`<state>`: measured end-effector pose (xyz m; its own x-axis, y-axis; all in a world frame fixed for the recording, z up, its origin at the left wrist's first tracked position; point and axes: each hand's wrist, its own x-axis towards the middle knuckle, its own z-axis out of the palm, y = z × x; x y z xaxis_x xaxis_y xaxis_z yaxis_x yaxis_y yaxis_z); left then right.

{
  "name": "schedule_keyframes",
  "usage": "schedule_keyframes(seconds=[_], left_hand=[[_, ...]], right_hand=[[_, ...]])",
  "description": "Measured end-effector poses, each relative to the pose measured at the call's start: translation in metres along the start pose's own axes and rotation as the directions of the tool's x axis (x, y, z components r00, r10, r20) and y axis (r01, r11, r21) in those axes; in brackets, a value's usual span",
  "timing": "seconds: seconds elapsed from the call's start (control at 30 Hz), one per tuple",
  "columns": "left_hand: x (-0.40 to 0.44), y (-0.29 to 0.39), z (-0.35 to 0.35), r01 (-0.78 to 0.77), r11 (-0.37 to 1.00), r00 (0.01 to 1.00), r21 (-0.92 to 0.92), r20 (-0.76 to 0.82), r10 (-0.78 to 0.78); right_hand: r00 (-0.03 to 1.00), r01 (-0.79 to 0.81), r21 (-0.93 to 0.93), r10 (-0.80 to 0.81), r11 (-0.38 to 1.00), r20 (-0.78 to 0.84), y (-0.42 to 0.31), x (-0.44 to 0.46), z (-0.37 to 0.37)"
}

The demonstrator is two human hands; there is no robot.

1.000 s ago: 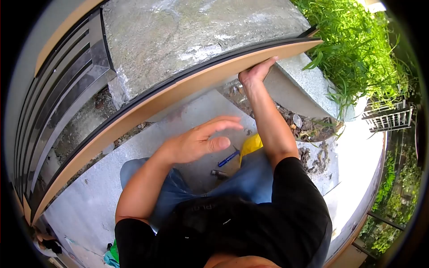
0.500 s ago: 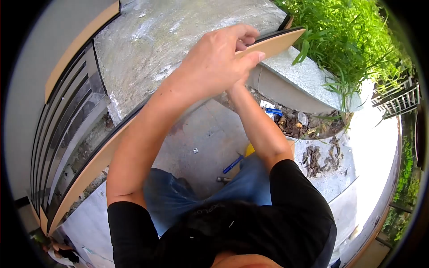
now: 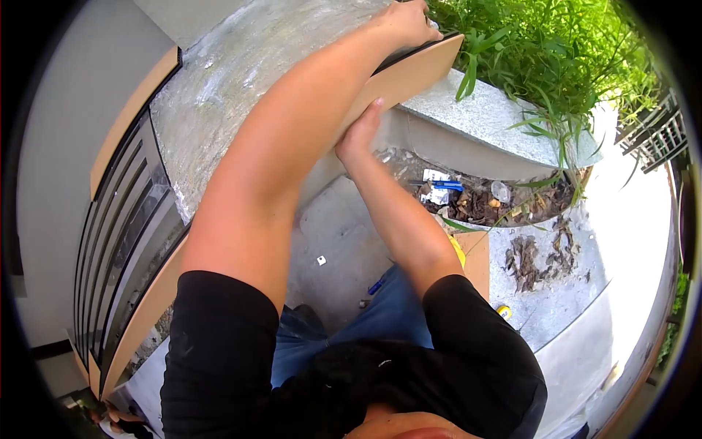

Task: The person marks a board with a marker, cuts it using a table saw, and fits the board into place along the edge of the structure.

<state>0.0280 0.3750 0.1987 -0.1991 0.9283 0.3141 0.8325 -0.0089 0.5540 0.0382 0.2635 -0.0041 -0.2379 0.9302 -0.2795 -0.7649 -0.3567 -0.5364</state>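
A long tan board (image 3: 409, 77) with a black upper edge runs diagonally under my arms, its far end near the grass. My left hand (image 3: 409, 23) reaches to the black edge near that end. Its fingers are bent against the edge, and a small pale patch by the fingertips is too small to name. Lower down, my right hand (image 3: 360, 133) grips the board from its lower side, thumb up on the tan face and fingers hidden. At left, dark slats (image 3: 131, 219) sit between tan strips. My left forearm covers the board's middle.
A blue utility knife (image 3: 444, 185) lies on dry leaves in a curved recess at right. On the floor are a small white piece (image 3: 321, 260), a blue-handled tool (image 3: 376, 286) and a yellow tape measure (image 3: 504, 312). Tall grass (image 3: 541, 51) overhangs the stone ledge (image 3: 504, 121).
My left hand has moved up and outward along the board toward its far end. My right hand has shifted down and left, its thumb now on the tan face. The view has moved slightly.
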Motion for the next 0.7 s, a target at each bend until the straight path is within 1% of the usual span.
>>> schedule_keyframes(seconds=[0.03, 0.07, 0.1, 0.13, 0.17, 0.23, 0.27, 0.3, 0.33, 0.37, 0.4, 0.43, 0.47, 0.5, 0.57, 0.63, 0.67, 0.7], left_hand=[[0.005, -0.001, 0.005, -0.008, 1.000, 1.000, 0.003, 0.002, 0.008], [0.009, -0.003, 0.010, -0.017, 0.998, 1.000, 0.056, 0.009, 0.017], [0.011, -0.003, 0.012, -0.027, 0.994, 1.000, 0.107, 0.016, 0.025], [0.010, -0.002, 0.015, -0.031, 0.995, 0.999, 0.093, -0.024, 0.034], [0.011, -0.002, 0.016, -0.035, 0.995, 0.999, 0.097, -0.022, 0.038], [0.017, -0.005, 0.024, -0.005, 0.978, 1.000, 0.210, -0.009, 0.007], [0.021, -0.007, 0.025, -0.012, 0.977, 1.000, 0.214, -0.008, 0.014], [0.020, -0.004, 0.020, 0.049, 0.985, 0.999, 0.167, 0.005, -0.050], [0.022, -0.004, 0.020, 0.111, 0.987, 0.993, 0.119, 0.023, -0.114], [0.023, -0.003, 0.022, 0.106, 0.987, 0.994, 0.120, 0.024, -0.110], [0.026, -0.005, 0.025, 0.067, 0.987, 0.998, 0.148, 0.010, -0.069], [0.030, -0.007, 0.026, 0.028, 0.984, 1.000, 0.177, -0.004, -0.028], [0.036, -0.009, 0.027, 0.024, 0.983, 1.000, 0.179, -0.004, -0.024], [0.039, -0.008, 0.026, -0.005, 0.987, 1.000, 0.160, -0.018, 0.008], [0.044, -0.005, 0.027, -0.035, 0.990, 0.999, 0.138, -0.032, 0.040], [0.046, 0.001, 0.024, -0.009, 0.999, 0.997, -0.045, -0.073, 0.006], [0.047, 0.004, 0.023, -0.012, 0.999, 0.997, -0.045, -0.072, 0.009], [0.053, 0.003, 0.025, -0.068, 0.998, 0.992, -0.005, -0.105, 0.067]], right_hand=[[0.999, -0.016, 0.001, 0.016, 1.000, -0.029, 0.000, 0.001, 0.001], [0.998, -0.035, 0.001, 0.035, 0.999, -0.059, 0.001, 0.002, 0.001], [0.998, -0.032, 0.006, 0.032, 0.999, -0.060, 0.000, 0.003, 0.000], [0.996, -0.038, -0.001, 0.038, 0.999, -0.075, 0.000, 0.004, 0.000], [0.995, -0.044, -0.008, 0.043, 0.999, -0.088, 0.001, 0.004, 0.001], [0.996, -0.037, 0.011, 0.038, 0.999, -0.085, 0.000, 0.003, 0.002], [0.996, -0.031, 0.025, 0.033, 0.999, -0.085, -0.001, 0.003, 0.003], [0.996, -0.025, 0.032, 0.028, 0.999, -0.084, 0.002, 0.007, 0.000], [0.998, -0.027, 0.029, 0.028, 0.999, -0.050, 0.006, 0.011, -0.006], [0.999, -0.030, 0.025, 0.031, 0.999, -0.016, 0.011, 0.015, -0.011], [0.999, -0.028, 0.029, 0.028, 0.999, -0.015, 0.009, 0.012, -0.010], [0.999, -0.029, 0.027, 0.030, 0.999, -0.038, 0.008, 0.010, -0.008], [0.998, -0.031, 0.024, 0.032, 0.999, -0.060, 0.006, 0.009, -0.005], [0.998, -0.030, 0.025, 0.031, 0.999, -0.061, 0.009, 0.012, -0.007], [0.994, -0.018, -0.062, 0.011, 0.998, -0.105, 0.015, 0.017, -0.011], [0.994, -0.018, -0.057, 0.012, 0.998, -0.105, 0.013, 0.017, -0.009], [0.994, -0.021, -0.053, 0.016, 0.998, -0.106, 0.013, 0.016, -0.009], [0.994, -0.017, -0.051, 0.011, 0.999, -0.106, 0.013, 0.017, -0.010]])
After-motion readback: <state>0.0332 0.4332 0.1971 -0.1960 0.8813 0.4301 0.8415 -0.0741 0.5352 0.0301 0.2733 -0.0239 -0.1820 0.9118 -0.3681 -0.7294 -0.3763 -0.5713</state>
